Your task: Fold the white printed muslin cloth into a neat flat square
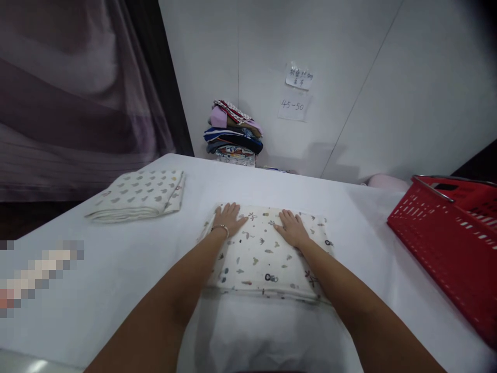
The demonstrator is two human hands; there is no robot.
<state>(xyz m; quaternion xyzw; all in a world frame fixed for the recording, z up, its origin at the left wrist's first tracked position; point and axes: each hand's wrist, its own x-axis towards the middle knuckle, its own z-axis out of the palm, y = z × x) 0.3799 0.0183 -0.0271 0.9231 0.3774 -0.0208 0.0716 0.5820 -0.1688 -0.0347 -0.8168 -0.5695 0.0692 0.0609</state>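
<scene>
A folded white cloth [256, 254] printed with small plants and figures lies flat in front of me on the white table. Palm down, my left hand [229, 219] rests on its far left part, fingers stretched out, a bracelet round the wrist. My right hand [292, 229] presses flat on the far right part with its fingers spread. Neither hand grips the fabric. Several layers show along the cloth's near edge. Part of its right side is hidden under my right forearm.
Another folded cloth [143, 194] with grey prints lies at the table's left. A red plastic basket [446, 243] with a metal handle stands at the right. Behind the white table [330, 194], a pile of folded fabrics [235, 134] sits against the wall. A curtain [70, 98] hangs at left.
</scene>
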